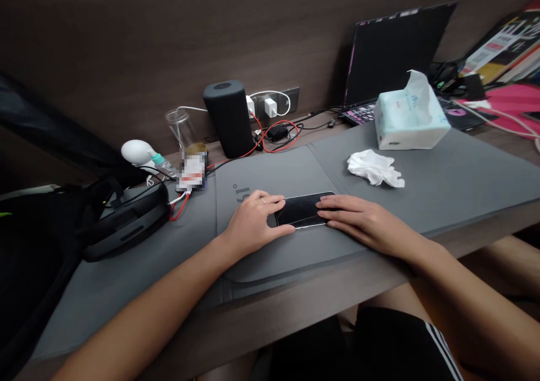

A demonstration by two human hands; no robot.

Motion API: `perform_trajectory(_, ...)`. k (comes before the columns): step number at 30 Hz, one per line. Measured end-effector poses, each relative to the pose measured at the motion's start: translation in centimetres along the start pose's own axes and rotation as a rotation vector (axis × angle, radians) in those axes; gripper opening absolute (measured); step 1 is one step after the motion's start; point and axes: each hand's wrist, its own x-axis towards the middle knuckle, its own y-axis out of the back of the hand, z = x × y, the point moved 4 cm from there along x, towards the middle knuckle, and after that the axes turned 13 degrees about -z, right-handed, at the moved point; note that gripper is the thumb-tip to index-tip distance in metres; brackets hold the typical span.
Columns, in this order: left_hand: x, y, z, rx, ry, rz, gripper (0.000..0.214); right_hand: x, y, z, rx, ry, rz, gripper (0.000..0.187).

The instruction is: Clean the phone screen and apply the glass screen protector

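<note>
A dark smartphone lies sideways, screen up, on the grey desk mat. Around its left end is my left hand, thumb along the near edge and fingers at the far edge; one finger wears a ring. My right hand rests palm down at the right end, its stretched fingers lying over the screen and that end of the phone. A crumpled white tissue sits on the mat beyond my right hand.
At the back stand a black speaker, a glass jar and a laptop. A tissue pack is at the right. A headset and another phone, with its red cable, lie left.
</note>
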Motion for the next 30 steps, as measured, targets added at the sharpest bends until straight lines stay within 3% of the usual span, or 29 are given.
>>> perform_trajectory(10,0.0,0.0,0.1,-0.045,0.039,0.007,0.048,0.2,0.2,0.0,0.052,-0.016,-0.012,0.03)
perform_trajectory(14,0.0,0.1,0.0,-0.106,0.121,0.006,0.06,0.6,0.8,-0.2,0.1,-0.052,0.037,0.031)
perform_trajectory(18,0.0,0.1,0.1,-0.134,0.13,0.004,0.065,2.6,1.2,-1.5,0.114,-0.061,0.077,0.026)
perform_trajectory(23,0.0,0.0,0.0,-0.146,0.125,0.006,0.068,6.2,0.7,-3.5,0.096,-0.059,-0.025,0.027)
perform_trajectory(30,0.1,0.0,-0.1,-0.172,0.142,-0.012,0.063,8.1,0.0,-3.4,0.137,-0.103,-0.104,0.029)
